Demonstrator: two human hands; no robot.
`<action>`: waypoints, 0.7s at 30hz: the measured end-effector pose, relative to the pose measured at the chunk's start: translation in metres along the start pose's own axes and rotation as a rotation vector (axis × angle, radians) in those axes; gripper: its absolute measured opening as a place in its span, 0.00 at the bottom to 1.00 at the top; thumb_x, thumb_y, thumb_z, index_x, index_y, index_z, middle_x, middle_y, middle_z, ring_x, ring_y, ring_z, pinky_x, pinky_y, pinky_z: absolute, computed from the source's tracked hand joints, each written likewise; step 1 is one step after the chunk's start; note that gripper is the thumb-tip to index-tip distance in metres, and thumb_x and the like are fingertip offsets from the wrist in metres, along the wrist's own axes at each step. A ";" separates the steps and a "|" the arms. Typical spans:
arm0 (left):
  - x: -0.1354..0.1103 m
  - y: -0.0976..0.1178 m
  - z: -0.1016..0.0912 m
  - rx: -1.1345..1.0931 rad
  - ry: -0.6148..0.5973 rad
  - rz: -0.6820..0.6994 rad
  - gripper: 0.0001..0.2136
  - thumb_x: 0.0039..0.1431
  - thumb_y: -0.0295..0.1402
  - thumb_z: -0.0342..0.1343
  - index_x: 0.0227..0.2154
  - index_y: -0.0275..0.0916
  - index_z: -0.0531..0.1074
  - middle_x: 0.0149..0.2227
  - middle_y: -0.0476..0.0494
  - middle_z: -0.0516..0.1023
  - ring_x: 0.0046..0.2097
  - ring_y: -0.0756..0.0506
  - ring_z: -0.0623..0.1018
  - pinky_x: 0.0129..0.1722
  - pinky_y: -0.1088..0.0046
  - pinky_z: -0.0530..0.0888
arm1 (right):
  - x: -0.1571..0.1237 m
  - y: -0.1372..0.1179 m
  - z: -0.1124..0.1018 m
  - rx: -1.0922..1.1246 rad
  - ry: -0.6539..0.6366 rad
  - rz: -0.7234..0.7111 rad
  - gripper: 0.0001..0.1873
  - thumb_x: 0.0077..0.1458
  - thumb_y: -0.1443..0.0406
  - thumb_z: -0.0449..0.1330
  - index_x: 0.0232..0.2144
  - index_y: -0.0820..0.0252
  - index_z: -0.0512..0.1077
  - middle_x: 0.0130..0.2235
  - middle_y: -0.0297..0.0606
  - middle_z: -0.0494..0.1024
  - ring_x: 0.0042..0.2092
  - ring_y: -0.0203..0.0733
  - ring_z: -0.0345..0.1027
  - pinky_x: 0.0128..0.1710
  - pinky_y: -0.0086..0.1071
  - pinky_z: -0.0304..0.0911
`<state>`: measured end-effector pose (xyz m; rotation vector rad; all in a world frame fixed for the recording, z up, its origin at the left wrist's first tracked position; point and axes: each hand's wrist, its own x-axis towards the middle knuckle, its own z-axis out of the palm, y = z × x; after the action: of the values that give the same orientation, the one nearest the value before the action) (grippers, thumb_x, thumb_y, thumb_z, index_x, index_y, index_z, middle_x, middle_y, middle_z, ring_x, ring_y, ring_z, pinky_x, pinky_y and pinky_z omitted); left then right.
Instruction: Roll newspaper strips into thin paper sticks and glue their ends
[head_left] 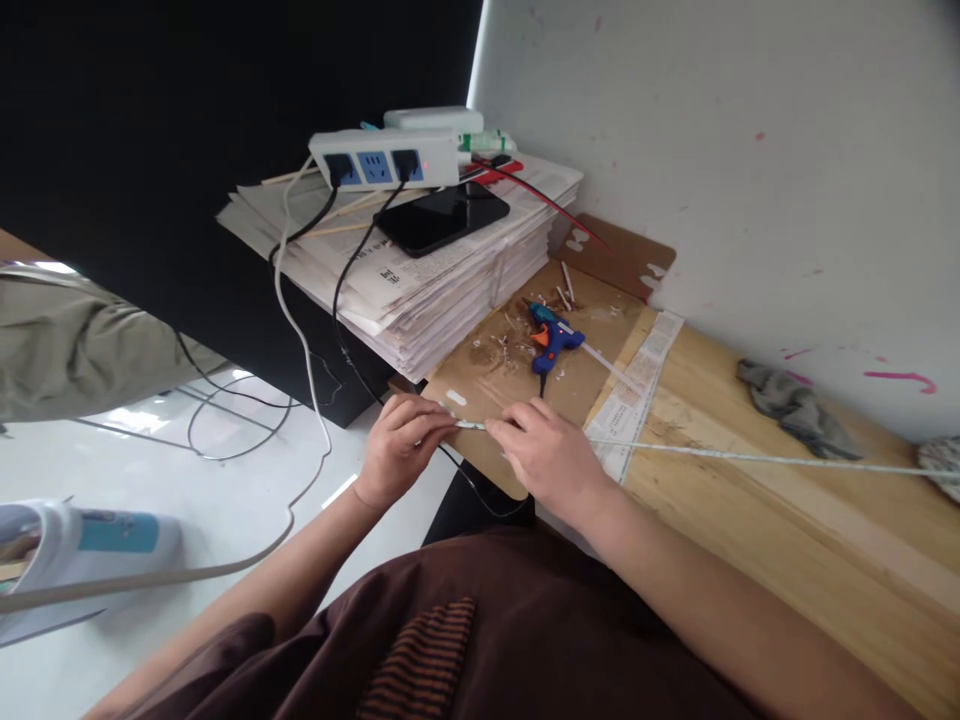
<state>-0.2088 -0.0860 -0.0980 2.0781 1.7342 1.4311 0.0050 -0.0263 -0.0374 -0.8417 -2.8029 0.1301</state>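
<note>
A long, thin, pale rolled paper strip [720, 456] with dark flecks runs from my hands far off to the right. My left hand [405, 445] pinches its left end between thumb and fingers. Just to the right, my right hand [544, 455] is closed on the same strip, with a short length showing between the two hands. Beyond my hands, a blue glue gun [555, 345] lies on a brown cardboard sheet [469, 375], a clear glue stick poking from its rear.
A tall stack of newspapers [405, 320] carries a black phone [446, 218] and a white power strip [382, 160] with trailing cords. A grey rag [799, 405] lies on the wooden table [750, 540] by the wall. A white bin [82, 560] stands on the floor at left.
</note>
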 end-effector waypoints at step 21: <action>0.002 0.016 0.002 0.077 -0.009 -0.055 0.02 0.53 0.33 0.63 0.30 0.43 0.78 0.36 0.45 0.75 0.42 0.45 0.73 0.46 0.63 0.67 | -0.012 0.000 0.000 0.022 -0.026 -0.038 0.20 0.60 0.72 0.52 0.53 0.55 0.68 0.43 0.40 0.73 0.46 0.45 0.59 0.44 0.36 0.61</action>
<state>-0.1961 -0.0896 -0.0887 2.0533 1.8560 1.3594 0.0152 -0.0329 -0.0394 -0.7873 -2.8341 0.1674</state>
